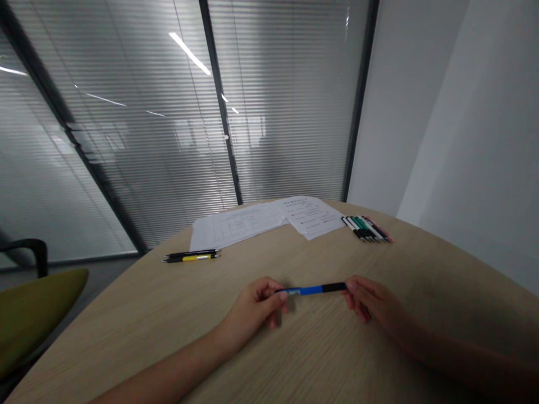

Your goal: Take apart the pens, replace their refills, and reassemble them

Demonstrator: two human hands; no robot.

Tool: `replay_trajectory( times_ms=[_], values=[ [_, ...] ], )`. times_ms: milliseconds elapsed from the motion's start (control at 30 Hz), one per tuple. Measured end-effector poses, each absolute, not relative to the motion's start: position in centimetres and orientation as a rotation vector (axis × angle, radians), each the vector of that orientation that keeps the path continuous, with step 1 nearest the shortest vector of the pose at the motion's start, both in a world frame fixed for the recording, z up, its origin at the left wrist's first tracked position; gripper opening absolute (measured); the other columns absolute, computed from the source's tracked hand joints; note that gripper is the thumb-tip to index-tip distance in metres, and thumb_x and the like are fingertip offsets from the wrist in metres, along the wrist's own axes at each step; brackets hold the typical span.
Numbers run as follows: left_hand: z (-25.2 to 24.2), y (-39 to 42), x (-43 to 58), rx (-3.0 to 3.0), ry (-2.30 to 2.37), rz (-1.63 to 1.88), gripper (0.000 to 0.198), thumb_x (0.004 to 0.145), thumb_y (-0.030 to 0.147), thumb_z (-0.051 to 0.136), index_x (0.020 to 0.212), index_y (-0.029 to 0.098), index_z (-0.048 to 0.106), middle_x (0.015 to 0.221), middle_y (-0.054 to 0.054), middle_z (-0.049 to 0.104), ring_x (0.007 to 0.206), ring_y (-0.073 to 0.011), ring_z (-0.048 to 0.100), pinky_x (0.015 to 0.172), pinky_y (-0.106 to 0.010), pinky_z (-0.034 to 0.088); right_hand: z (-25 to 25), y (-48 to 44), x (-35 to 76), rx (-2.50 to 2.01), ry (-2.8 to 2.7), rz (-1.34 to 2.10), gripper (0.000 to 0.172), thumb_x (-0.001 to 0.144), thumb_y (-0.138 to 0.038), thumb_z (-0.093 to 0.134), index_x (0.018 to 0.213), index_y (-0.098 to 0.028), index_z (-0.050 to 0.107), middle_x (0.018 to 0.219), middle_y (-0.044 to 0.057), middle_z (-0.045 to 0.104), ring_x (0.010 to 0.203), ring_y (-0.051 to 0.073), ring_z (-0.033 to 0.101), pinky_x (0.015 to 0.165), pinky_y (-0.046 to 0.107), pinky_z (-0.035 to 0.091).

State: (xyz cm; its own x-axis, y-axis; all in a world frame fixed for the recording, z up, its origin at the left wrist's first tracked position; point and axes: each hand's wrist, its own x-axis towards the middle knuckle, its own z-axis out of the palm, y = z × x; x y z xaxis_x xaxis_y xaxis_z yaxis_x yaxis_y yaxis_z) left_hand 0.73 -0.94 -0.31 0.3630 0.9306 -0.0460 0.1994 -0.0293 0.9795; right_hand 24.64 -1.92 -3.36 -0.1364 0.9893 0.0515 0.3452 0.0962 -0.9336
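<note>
A blue and black pen is held level just above the wooden table, between both of my hands. My left hand pinches the pen's left end with curled fingers. My right hand grips the black right end with fingertips pressed together.
Two pens, one black and one yellow and black, lie to the far left. Several pens lie in a row at the far right. Printed sheets of paper are spread at the table's far edge. A green chair stands at the left.
</note>
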Motion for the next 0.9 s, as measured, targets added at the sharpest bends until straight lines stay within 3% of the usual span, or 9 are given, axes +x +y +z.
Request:
replay_trajectory(
  times_ms=[267,400,500,700,900],
  values=[
    [0.2,-1.2,0.8,1.550,1.138,0.742,0.042,0.073,0.052,0.044,0.058,0.013,0.052,0.052,0.001,0.057,0.039,-0.0065,0.044,0.042,-0.019,0.030,-2.9,-2.0,24.4,-1.356,-1.625,1.069,0.040,0.074,-0.054,0.038,0.059,-0.018,0.047,0.049,-0.004,0.044,0.039,0.006,0.037,0.043,0.021,0.030],
    [0.0,-1.2,0.6,1.532,1.105,0.776,0.035,0.071,0.046,0.051,0.082,0.013,0.058,0.060,0.002,0.058,0.044,-0.0066,0.045,0.044,-0.020,0.031,-2.9,-2.1,24.4,-1.387,-1.583,1.109,0.040,0.071,-0.055,0.040,0.061,-0.018,0.047,0.049,-0.004,0.044,0.040,0.007,0.038,0.042,0.022,0.030],
    [-0.4,-1.1,0.6,1.524,1.031,0.806,0.040,0.062,0.034,0.063,0.096,0.017,0.052,0.061,0.005,0.054,0.046,-0.0064,0.045,0.046,-0.020,0.034,-3.2,-2.0,24.6,-1.424,-1.590,1.039,0.038,0.076,-0.051,0.036,0.059,-0.018,0.046,0.043,-0.005,0.041,0.040,0.009,0.040,0.045,0.022,0.032],
    [-0.7,-1.1,0.6,1.549,1.001,0.815,0.026,0.067,0.038,0.059,0.078,0.016,0.048,0.058,0.004,0.055,0.042,-0.0065,0.044,0.043,-0.019,0.033,-3.5,-1.9,24.9,-1.418,-1.640,0.998,0.036,0.080,-0.045,0.033,0.060,-0.018,0.046,0.043,-0.005,0.042,0.041,0.009,0.040,0.046,0.023,0.032],
    [0.1,-1.3,0.8,1.613,1.083,0.732,0.038,0.073,0.050,0.047,0.061,0.014,0.051,0.055,0.002,0.054,0.044,-0.0069,0.045,0.043,-0.019,0.031,-3.3,-2.0,24.7,-1.403,-1.619,1.034,0.035,0.077,-0.047,0.036,0.061,-0.018,0.047,0.046,-0.005,0.042,0.041,0.008,0.039,0.043,0.022,0.031]
  ],
)
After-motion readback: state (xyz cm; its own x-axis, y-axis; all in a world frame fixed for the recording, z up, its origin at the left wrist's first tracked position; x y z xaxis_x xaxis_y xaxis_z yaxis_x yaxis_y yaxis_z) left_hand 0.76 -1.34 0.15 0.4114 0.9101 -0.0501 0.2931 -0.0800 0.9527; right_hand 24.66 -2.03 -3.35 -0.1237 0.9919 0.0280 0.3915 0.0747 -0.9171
